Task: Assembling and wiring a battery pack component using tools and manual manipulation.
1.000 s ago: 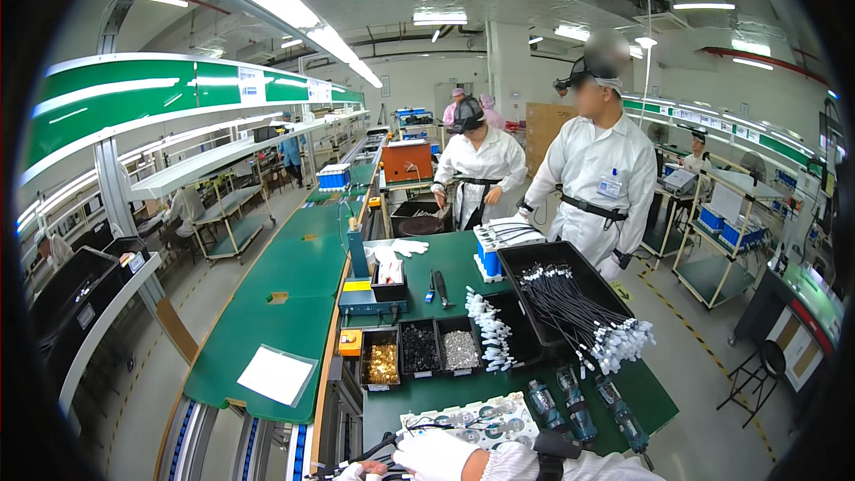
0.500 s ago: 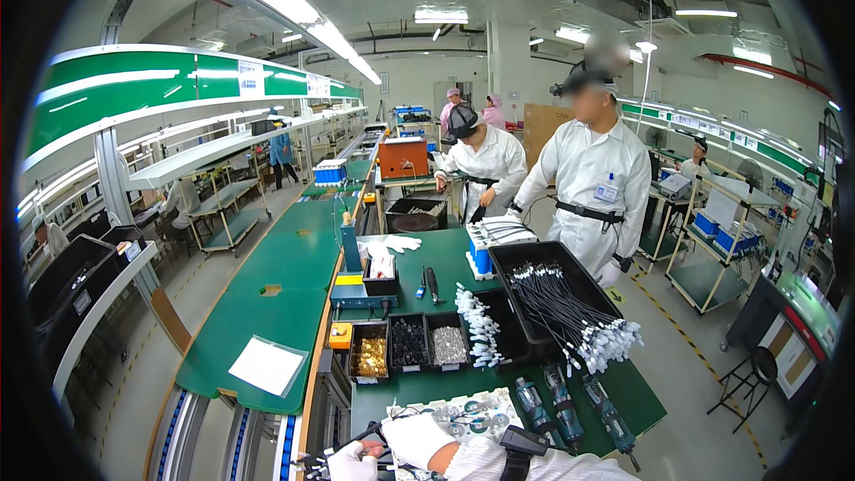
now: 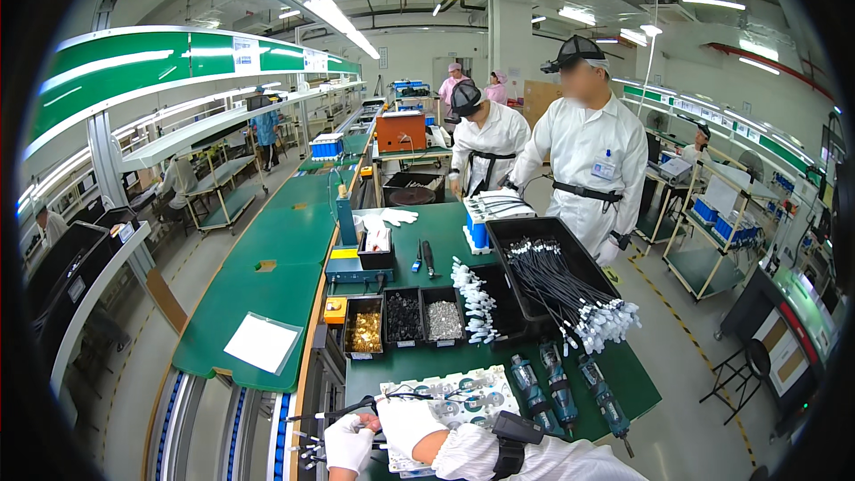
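Low in the view, my left hand (image 3: 347, 444), in a white glove, is closed around a black cable (image 3: 331, 412). Bare fingertips show where both hands meet. My right hand (image 3: 406, 426), also white-gloved, lies against it with its back up; its fingers are mostly hidden. Its sleeve bears a black strapped device (image 3: 517, 428). Beneath and beyond the right hand is a white board (image 3: 485, 385) with round clear parts, and thin dark wires lie across it. Beside my left hand, dark cables with white connectors (image 3: 312, 456) stick out at the table edge.
Black bins hold brass (image 3: 364, 331), black (image 3: 404, 316) and silver parts (image 3: 443, 320). Right of them are white connectors (image 3: 476, 298) and a tray (image 3: 557, 233) of black cables. Several power screwdrivers (image 3: 564, 390) lie at right. Two white-clad people (image 3: 595, 151) stand across the bench; a conveyor (image 3: 214, 428) runs left.
The view has shifted slightly, so the bench sits a little higher. Both hands stay together at the cable. The far person in white has bent lower, an arm now hanging down.
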The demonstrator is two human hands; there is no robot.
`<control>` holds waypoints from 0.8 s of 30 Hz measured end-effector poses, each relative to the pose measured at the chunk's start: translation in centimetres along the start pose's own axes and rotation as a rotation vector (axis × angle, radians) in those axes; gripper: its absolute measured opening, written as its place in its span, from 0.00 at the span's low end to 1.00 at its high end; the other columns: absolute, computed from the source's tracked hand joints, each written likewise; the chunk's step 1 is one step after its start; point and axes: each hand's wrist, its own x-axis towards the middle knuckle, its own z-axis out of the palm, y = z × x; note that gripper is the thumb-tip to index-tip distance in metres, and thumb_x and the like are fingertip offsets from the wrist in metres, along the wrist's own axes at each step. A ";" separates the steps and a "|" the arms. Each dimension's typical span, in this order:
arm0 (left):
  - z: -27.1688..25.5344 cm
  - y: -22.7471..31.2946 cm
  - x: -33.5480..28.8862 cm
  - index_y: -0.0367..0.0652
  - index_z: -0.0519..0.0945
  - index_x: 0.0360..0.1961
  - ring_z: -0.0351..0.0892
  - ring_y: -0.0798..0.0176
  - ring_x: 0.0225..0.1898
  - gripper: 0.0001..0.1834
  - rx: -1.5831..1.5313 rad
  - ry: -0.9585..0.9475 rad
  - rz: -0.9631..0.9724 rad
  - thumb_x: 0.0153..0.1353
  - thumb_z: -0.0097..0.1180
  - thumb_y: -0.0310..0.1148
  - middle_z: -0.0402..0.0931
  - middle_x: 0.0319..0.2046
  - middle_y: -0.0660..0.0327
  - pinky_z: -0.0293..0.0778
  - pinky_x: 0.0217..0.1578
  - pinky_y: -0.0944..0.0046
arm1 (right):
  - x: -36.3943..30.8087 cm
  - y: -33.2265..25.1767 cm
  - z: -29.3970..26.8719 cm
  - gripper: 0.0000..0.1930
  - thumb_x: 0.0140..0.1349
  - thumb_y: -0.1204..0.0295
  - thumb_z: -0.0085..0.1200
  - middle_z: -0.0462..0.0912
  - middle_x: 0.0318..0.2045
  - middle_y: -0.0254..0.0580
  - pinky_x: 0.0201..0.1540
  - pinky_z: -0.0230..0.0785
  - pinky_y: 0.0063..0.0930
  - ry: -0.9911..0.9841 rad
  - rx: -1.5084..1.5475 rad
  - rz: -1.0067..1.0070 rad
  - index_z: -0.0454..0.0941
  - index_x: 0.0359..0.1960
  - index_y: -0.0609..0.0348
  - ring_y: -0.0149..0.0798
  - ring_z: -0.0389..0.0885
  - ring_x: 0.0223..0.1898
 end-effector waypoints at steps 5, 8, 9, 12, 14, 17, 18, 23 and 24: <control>0.5 -0.6 0.9 0.35 0.88 0.36 0.79 0.73 0.29 0.06 -0.069 -0.046 -0.087 0.60 0.67 0.26 0.85 0.27 0.63 0.75 0.35 0.70 | 0.8 1.3 0.6 0.16 0.62 0.59 0.59 0.89 0.32 0.51 0.40 0.80 0.44 -0.026 -0.061 0.021 0.88 0.35 0.62 0.50 0.89 0.36; -0.1 -1.2 0.6 0.33 0.88 0.38 0.79 0.74 0.29 0.06 -0.120 -0.038 -0.082 0.60 0.64 0.24 0.85 0.27 0.63 0.75 0.34 0.71 | 0.5 -0.5 -0.3 0.14 0.62 0.62 0.59 0.89 0.32 0.52 0.39 0.81 0.43 0.002 -0.103 -0.028 0.88 0.35 0.61 0.50 0.89 0.35; -0.1 -1.0 0.7 0.33 0.88 0.38 0.79 0.74 0.29 0.06 -0.115 -0.040 -0.088 0.60 0.64 0.24 0.85 0.27 0.63 0.75 0.34 0.71 | 0.5 -0.5 0.0 0.14 0.61 0.62 0.59 0.89 0.32 0.52 0.38 0.81 0.43 0.029 -0.105 -0.022 0.88 0.36 0.61 0.50 0.89 0.35; -0.1 -0.5 0.6 0.32 0.87 0.40 0.78 0.74 0.28 0.08 -0.207 -0.020 -0.115 0.61 0.67 0.26 0.85 0.28 0.63 0.74 0.33 0.72 | 0.3 0.1 -0.2 0.13 0.61 0.64 0.59 0.88 0.31 0.52 0.36 0.81 0.43 0.026 -0.123 -0.149 0.88 0.34 0.62 0.51 0.89 0.33; -0.2 0.2 0.3 0.32 0.87 0.40 0.77 0.75 0.27 0.09 -0.235 -0.006 -0.132 0.61 0.68 0.27 0.84 0.28 0.64 0.73 0.31 0.72 | 0.1 0.5 -1.0 0.12 0.62 0.65 0.57 0.87 0.29 0.50 0.35 0.80 0.44 -0.006 -0.112 -0.237 0.88 0.31 0.60 0.52 0.88 0.32; 0.2 1.3 0.2 0.34 0.87 0.40 0.73 0.76 0.25 0.12 -0.248 0.019 -0.126 0.60 0.72 0.31 0.83 0.27 0.65 0.69 0.27 0.73 | -1.0 1.5 -1.9 0.13 0.64 0.63 0.56 0.87 0.30 0.53 0.35 0.79 0.45 0.140 -0.074 -0.285 0.87 0.32 0.61 0.52 0.88 0.32; 0.2 1.4 0.0 0.34 0.86 0.40 0.73 0.76 0.25 0.12 -0.275 0.040 -0.130 0.60 0.72 0.31 0.83 0.27 0.65 0.68 0.26 0.73 | -1.4 1.6 -2.8 0.13 0.66 0.62 0.56 0.86 0.31 0.55 0.38 0.79 0.45 0.163 0.126 -0.281 0.87 0.35 0.59 0.53 0.87 0.33; -0.4 3.9 -0.9 0.35 0.82 0.39 0.70 0.75 0.20 0.09 -0.562 0.064 -0.102 0.65 0.66 0.30 0.80 0.24 0.64 0.62 0.22 0.74 | -2.6 1.5 -4.3 0.10 0.66 0.63 0.59 0.86 0.31 0.50 0.39 0.77 0.45 0.338 0.461 -0.232 0.87 0.36 0.53 0.54 0.85 0.36; -0.5 4.2 -1.0 0.33 0.82 0.42 0.72 0.73 0.21 0.11 -0.641 0.044 -0.096 0.64 0.67 0.30 0.81 0.24 0.62 0.64 0.23 0.73 | -3.3 1.0 -5.5 0.09 0.64 0.65 0.61 0.87 0.33 0.49 0.40 0.78 0.41 0.378 0.507 -0.216 0.88 0.38 0.55 0.51 0.86 0.36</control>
